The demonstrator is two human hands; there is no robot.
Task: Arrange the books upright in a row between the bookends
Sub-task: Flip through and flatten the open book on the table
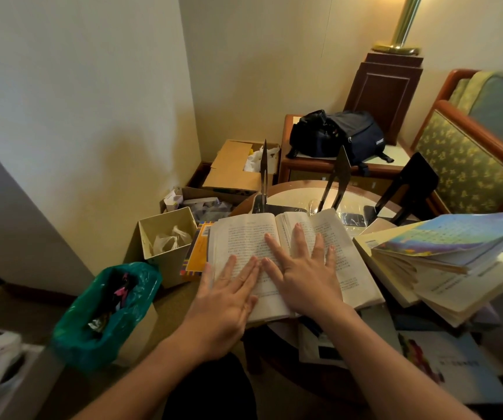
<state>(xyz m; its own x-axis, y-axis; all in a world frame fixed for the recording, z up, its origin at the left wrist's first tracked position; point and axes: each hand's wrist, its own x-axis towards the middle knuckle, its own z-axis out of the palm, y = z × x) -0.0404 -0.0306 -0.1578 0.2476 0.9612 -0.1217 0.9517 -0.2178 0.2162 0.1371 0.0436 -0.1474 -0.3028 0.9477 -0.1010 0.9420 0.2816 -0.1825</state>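
Open book: a paperback with yellowed matte leaves of dense print. It lies face up toward the left edge of the table, partly over an orange-covered book that juts past that edge. Left hand and right hand: both flat on the pages, fingers straight and spread, clasping nothing; probably they press the springy leaves down before the book is closed. Bookends, three (): thin black sheet metal, each an upright plate on a flat foot. They stand spaced along the far edge with no book between them. Table: round, with a glossy top and a wooden rim. Heap of books: soft covers with curled, fanned leaves, piled askew at the right edge, some overhanging. Judgement: arranging has barely begun, and limp covers may slump unless packed closely.
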